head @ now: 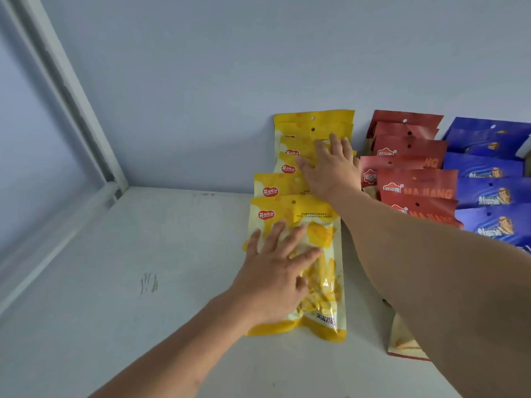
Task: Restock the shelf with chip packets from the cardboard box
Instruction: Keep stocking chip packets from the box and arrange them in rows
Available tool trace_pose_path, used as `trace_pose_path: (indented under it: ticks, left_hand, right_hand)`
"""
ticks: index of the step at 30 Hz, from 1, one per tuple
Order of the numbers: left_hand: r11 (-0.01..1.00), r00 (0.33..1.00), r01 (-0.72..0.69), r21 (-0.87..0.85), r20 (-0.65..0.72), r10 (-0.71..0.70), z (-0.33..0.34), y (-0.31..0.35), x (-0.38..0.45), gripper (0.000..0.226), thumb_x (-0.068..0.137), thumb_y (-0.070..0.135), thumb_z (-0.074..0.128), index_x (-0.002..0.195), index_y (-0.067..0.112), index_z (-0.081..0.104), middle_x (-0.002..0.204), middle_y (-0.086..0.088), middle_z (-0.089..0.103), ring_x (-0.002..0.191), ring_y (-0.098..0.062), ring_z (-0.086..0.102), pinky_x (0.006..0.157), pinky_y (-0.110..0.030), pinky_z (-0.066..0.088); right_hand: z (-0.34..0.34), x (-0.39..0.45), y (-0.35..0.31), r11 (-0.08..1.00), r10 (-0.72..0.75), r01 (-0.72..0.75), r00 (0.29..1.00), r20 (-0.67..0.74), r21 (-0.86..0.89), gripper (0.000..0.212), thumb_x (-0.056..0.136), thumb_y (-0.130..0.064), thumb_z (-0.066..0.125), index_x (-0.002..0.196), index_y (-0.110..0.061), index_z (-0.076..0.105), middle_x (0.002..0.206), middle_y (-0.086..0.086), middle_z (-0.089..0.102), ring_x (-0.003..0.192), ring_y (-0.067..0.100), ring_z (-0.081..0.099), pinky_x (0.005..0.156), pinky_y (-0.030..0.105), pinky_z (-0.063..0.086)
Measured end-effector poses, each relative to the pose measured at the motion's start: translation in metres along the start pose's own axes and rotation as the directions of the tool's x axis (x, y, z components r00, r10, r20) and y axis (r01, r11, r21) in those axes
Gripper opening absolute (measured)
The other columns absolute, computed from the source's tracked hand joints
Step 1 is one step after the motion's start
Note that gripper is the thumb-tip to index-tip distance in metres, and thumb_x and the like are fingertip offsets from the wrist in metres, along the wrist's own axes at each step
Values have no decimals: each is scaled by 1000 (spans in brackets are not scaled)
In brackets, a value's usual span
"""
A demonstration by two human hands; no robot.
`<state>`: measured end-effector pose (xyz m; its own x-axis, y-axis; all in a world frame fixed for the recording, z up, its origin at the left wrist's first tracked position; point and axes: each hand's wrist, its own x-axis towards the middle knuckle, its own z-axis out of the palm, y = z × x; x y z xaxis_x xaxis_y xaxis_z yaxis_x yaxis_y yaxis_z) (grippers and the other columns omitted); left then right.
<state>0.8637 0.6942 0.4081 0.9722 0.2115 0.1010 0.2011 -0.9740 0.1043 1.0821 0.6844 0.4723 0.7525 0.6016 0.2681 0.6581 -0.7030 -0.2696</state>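
A row of overlapping yellow chip packets [313,124] runs from the back wall toward me on the white shelf [129,297]. The front yellow packet [324,282] lies flat, and my left hand [275,271] presses on it with fingers spread. My right hand [330,165] rests with straight fingers on the yellow packets further back. The cardboard box is out of view.
Right of the yellow row lie a row of red packets [416,182] and a row of blue packets [491,193], partly hidden by my right forearm. A white frame post [71,90] stands at the left. A pale wall [230,67] backs the shelf.
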Motion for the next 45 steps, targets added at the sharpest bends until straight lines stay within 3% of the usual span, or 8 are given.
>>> trace_pose_path:
  ticks: [3,8,12,19,27,32,40,45]
  left_hand:
    - [999,996,-39,23,-83,41,18,12,-2,46,91,51,40,132,42,59,154,-1,47,144,-36,41,106,-68,39]
    - [987,989,-81,142,-109,97,32,1,5,69,89,82,27,142,44,48,162,-2,36,151,-36,28,114,-67,24]
    - [979,980,-124,165,-137,147,40,-6,13,69,88,82,33,143,43,48,162,-3,35,151,-37,27,115,-66,20]
    - [965,967,-184,185,-141,211,47,-14,18,67,92,78,29,146,43,44,165,-2,30,152,-37,23,117,-67,20]
    - [971,973,-177,160,-117,197,49,-13,19,66,94,77,23,147,44,42,165,0,30,153,-35,23,118,-65,20]
    - [977,986,-151,148,-50,160,40,-14,21,72,92,78,11,155,45,25,170,4,6,157,-31,-3,121,-59,-6]
    - [994,998,-45,103,-32,48,20,-1,20,91,78,81,18,152,30,28,168,10,14,157,-23,3,124,-53,-1]
    - [992,995,81,98,-58,-76,16,19,20,83,88,74,46,154,28,29,168,7,13,157,-23,1,124,-54,1]
  right_hand:
    - [-7,16,-2,996,-63,66,997,54,-54,74,94,-75,25,158,-37,18,169,-3,-4,155,25,-9,123,52,8]
    - [-5,31,-6,989,-106,121,981,159,-86,76,91,-80,24,157,-43,17,168,-6,-13,155,26,-9,121,58,7]
    - [6,30,-5,986,-106,130,972,211,-102,78,89,-82,21,157,-44,16,166,-7,-20,154,28,-10,120,57,6]
    - [15,25,-1,974,-143,174,969,201,-145,73,93,-77,12,156,-41,20,169,-8,-5,155,28,-1,119,57,10]
    - [7,31,-5,965,-106,176,939,327,-193,73,96,-74,12,159,-37,15,169,-6,-2,155,27,2,121,56,10]
    - [-14,15,-7,967,-181,208,966,183,-146,60,103,-62,20,155,-34,30,169,-3,8,154,25,12,120,51,14]
    - [-32,-65,43,983,-186,186,980,78,8,55,104,-55,33,143,-22,53,158,2,38,143,26,36,116,44,28]
    - [-36,-124,80,974,-218,221,974,-55,56,46,103,-50,42,134,-20,60,154,3,41,139,28,38,111,45,32]
